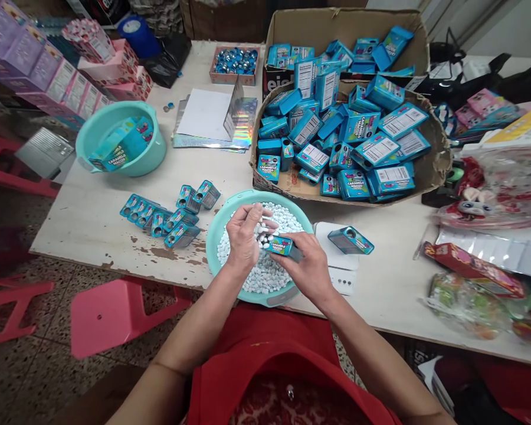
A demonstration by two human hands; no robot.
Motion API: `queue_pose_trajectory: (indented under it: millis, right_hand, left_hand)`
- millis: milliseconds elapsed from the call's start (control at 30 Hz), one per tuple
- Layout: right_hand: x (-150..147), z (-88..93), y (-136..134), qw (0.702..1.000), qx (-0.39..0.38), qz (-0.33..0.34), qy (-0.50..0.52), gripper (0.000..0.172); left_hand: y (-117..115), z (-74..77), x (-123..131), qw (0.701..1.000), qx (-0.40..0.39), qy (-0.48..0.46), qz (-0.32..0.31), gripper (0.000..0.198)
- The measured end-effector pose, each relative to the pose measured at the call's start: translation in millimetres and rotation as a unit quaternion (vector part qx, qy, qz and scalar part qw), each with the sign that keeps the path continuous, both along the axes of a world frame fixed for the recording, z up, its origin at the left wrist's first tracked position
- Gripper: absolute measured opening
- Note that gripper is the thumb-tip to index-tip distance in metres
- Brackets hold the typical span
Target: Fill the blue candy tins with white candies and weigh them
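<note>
My left hand [244, 235] is cupped around several small white candies, with its fingers curled and the thumb over them. In my right hand [308, 262] lies a small blue candy box [279, 245], tilted with its top toward my left hand. A few candies show between the box's end and my left fingers. Both hands are above a turquoise basin [214, 236] filled with white candies [285, 217]. To the right, another blue box [351, 239] stands on a white kitchen scale [336, 260], partly hidden behind my right hand.
Several blue boxes [179, 221] with round top holes stand left of the basin. Beyond it are cardboard boxes [287, 186] of blue boxes. A second turquoise basin [157, 154], silvery sheets [243, 118] and a tray of blue caps [235, 62] lie farther back. A pink stool [106, 313] stands below left.
</note>
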State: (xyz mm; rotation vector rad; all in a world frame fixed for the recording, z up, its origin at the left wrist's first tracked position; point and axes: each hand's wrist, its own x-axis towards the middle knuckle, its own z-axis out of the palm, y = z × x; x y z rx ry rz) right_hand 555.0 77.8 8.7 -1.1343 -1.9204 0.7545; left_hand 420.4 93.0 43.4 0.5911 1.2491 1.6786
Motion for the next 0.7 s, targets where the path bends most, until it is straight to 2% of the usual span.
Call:
queue_pose_trajectory:
  millis: [167,367,567,700]
  right_hand:
    - [2.8,-1.5,-1.9,1.0,-0.012,-0.006,0.009,0.028]
    - [3.3,-3.4,-2.3,1.0,-0.024,-0.01,0.012,0.029]
    - [3.6,-6.4,-2.5,0.999,-0.033,-0.009,0.021,0.033]
    - [2.2,-6.9,-2.2,0.998,-0.048,-0.013,0.035,0.032]
  left_hand:
    - [-1.2,-1.5,4.9,1.0,0.029,0.001,0.01,0.032]
    - [-1.1,-2.2,8.0,1.0,0.015,0.004,0.004,0.038]
    - [-5.1,-3.5,9.0,1.0,0.016,0.012,-0.019,0.036]
    - [-6.8,-2.7,9.8,1.0,0.023,0.004,-0.01,0.033]
